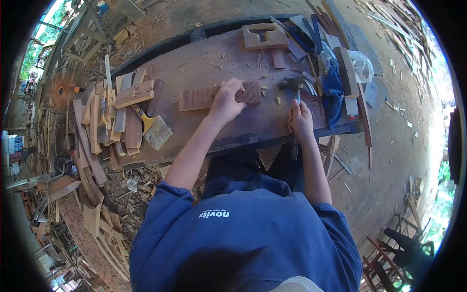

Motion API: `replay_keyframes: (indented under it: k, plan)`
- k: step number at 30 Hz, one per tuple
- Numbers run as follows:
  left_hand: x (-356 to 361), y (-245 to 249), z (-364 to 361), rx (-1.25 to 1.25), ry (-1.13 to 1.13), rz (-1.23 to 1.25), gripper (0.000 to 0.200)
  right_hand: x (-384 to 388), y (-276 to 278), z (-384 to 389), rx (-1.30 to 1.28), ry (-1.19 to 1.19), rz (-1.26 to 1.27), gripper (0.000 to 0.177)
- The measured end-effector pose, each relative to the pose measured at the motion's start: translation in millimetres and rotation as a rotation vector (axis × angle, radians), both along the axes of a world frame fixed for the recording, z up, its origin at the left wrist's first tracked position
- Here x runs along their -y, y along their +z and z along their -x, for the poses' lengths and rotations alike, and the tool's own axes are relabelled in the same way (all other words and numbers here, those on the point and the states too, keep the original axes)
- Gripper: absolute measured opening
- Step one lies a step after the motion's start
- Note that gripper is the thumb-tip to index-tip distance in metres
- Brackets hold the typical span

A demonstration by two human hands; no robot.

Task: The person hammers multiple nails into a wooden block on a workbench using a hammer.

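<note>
On the worktable (194, 63) lies a reddish-brown wooden block (194, 99) with rows of small marks along its top. My left hand (227, 101) rests over the middle of this block, its fingers bent against the wood; whether it pinches something small cannot be made out. To the right, my right hand (300, 119) is wrapped round the handle of a hammer (292, 84). The hammer's head points away from me, just above the tabletop and right of the block's end, and its handle reaches down past the table's near edge.
Wood pieces (134, 94) and a wide brush (158, 132) lie at the table's left. A cut-out wooden block (264, 36) sits at the far side. Blue cloth (332, 92), tools and a plastic bag (361, 66) crowd the right end. Wood scraps cover the ground.
</note>
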State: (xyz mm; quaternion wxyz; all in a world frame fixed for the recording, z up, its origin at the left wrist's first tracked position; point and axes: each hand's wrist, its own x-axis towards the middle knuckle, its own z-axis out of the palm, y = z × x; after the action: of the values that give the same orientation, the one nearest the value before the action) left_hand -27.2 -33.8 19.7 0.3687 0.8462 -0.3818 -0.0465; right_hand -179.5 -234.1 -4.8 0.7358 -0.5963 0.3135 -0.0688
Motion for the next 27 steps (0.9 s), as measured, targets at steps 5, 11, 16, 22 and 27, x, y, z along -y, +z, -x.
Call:
replay_keyframes:
  k: [5, 11, 16, 22, 27]
  plan:
    - [2, 1, 3, -0.074, 0.05, -0.018, 0.042, -1, 1, 1, 0.023, -0.005, -0.018, 0.032]
    - [4, 2, 7, -0.06, 0.093, 0.051, 0.041, -1, 3, -1, -0.009, -0.009, -0.009, 0.031]
    - [6, -2, 3, -0.032, 0.046, -0.012, 0.041, 1, -2, -1, -0.017, -0.006, 0.02, 0.031]
    - [9, -3, 0, -0.04, 0.075, -0.055, 0.043, 1, -2, -2, -0.03, -0.005, 0.037, 0.032]
    - [8, -2, -2, -0.044, 0.044, -0.086, 0.046, 0, 1, -2, -0.017, 0.0, 0.039, 0.032]
